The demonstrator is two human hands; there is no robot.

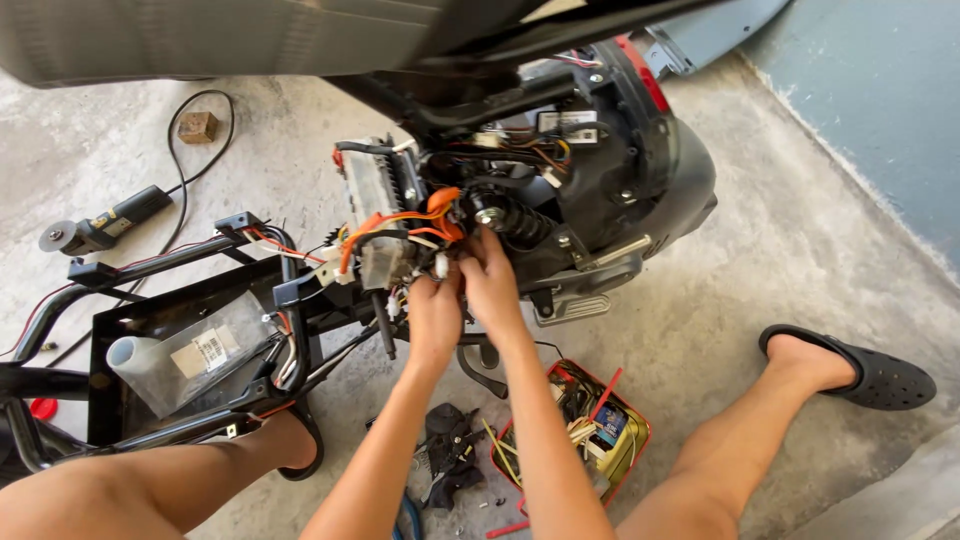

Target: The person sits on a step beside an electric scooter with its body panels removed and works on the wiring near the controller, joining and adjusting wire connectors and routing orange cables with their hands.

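Red tool tray (630, 425) on the floor by the knees, tools loose. Left hand (433, 318) and right hand (492, 285) both pinch small wire connectors (440, 266) beneath the orange cables (420, 218). Scooter (620, 180) panels off, wiring exposed; reassembly all remains.

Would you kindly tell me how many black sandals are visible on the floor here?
2. One black sandal sits at the right on the concrete floor; the other sandal is at lower left, mostly hidden behind the black frame and a leg.
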